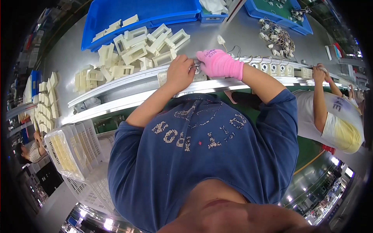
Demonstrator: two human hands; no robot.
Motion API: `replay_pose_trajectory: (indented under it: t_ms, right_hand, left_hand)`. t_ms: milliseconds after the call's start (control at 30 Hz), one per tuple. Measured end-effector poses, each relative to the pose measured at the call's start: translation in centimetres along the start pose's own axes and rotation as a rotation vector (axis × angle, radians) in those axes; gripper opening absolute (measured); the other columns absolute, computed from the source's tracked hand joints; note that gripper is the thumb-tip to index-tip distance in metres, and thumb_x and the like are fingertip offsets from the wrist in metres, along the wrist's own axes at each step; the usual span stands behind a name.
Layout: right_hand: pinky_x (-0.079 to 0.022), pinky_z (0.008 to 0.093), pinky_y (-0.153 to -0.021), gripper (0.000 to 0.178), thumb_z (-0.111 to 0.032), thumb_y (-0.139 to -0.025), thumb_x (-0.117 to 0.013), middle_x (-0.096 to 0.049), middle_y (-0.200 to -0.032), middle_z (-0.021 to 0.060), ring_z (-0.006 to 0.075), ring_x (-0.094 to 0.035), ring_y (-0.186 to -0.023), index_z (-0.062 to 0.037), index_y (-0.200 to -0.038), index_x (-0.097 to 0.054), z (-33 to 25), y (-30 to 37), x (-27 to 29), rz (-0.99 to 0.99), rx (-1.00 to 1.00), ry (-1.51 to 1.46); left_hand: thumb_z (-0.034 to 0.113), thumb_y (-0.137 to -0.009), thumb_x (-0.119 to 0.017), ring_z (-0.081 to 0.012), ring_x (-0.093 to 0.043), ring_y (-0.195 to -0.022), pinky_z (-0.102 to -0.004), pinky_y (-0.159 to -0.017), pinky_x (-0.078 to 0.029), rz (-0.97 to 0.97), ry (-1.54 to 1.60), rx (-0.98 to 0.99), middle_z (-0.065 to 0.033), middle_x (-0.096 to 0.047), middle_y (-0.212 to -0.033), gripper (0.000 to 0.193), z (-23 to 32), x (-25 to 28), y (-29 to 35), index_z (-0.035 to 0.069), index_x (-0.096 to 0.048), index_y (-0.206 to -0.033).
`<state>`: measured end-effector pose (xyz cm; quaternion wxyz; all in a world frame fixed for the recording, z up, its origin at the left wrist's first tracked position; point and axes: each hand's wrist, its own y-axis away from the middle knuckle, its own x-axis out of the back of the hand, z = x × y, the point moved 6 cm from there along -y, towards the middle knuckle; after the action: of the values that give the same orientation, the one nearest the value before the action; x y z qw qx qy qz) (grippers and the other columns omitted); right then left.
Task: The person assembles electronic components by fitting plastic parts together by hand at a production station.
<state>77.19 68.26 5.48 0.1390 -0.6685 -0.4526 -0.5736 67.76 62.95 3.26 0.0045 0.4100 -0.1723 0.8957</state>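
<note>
Between silver metal rails [112, 105] at upper centre, a cream plastic housing [200, 77] lies under the bare left hand [180, 73] and pink-gloved right hand [221, 64], fingers curled, exact grasp unclear; steadying it against the rail should help fingertip work.

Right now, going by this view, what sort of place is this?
Looks like a factory assembly line: a long metal rail carries a row of small units, cream housings lie piled beside it, and a co-worker works farther along.
</note>
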Motion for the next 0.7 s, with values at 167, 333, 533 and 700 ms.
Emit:
replay_pose_trajectory:
  t_ms: [167, 333, 533, 700]
  right_hand:
    - [-0.044, 0.0388, -0.075, 0.023, -0.017, -0.074, -0.054, -0.06, -0.087, 0.0145, 0.0282, -0.06, -0.086, -0.005, -0.093, -0.053, -0.3, 0.2, -0.3, 0.055, 0.01, -0.005]
    - [-0.037, 0.0337, -0.074, 0.016, -0.018, -0.076, -0.055, -0.059, -0.082, 0.0049, 0.0183, -0.054, -0.086, -0.0108, -0.09, -0.054, -2.9, 1.2, 0.0, 0.209, 0.182, 0.482]
    - [-0.035, 0.0346, -0.077, 0.013, -0.021, -0.076, -0.057, -0.06, -0.083, 0.0023, 0.0188, -0.054, -0.088, -0.0133, -0.087, -0.057, -2.4, 0.5, -0.1, 0.097, 0.192, 0.56]
    - [-0.034, 0.0345, -0.08, 0.016, -0.024, -0.076, -0.058, -0.06, -0.083, 0.0019, 0.0186, -0.054, -0.09, -0.0133, -0.088, -0.058, -2.6, 0.4, 0.8, -0.003, 0.196, 0.522]
  left_hand:
    - [0.011, -0.072, -0.06, -0.0288, -0.048, -0.081, -0.0389, -0.069, -0.04, -0.007, -0.001, 0.007, -0.0095, -0.049, -0.079, 0.008, 0.0, 0.0, -0.1, 0.005, -0.057, -0.077]
    - [0.011, -0.07, -0.061, -0.0293, -0.049, -0.08, -0.0386, -0.069, -0.04, 0.017, 0.046, 0.065, -0.0088, -0.051, -0.077, 0.008, -0.2, 0.1, -0.4, 0.005, -0.059, -0.075]
    - [0.01, -0.066, -0.061, -0.0297, -0.049, -0.08, -0.0392, -0.068, -0.04, 0.019, 0.019, 0.117, -0.0095, -0.051, -0.077, 0.01, 0.1, -0.1, -0.8, 0.004, -0.058, -0.074]
    - [0.008, -0.067, -0.057, -0.0301, -0.048, -0.083, -0.04, -0.07, -0.04, 0.03, 0.016, 0.109, -0.0099, -0.05, -0.08, 0.009, 0.1, -0.2, -0.4, 0.004, -0.057, -0.076]
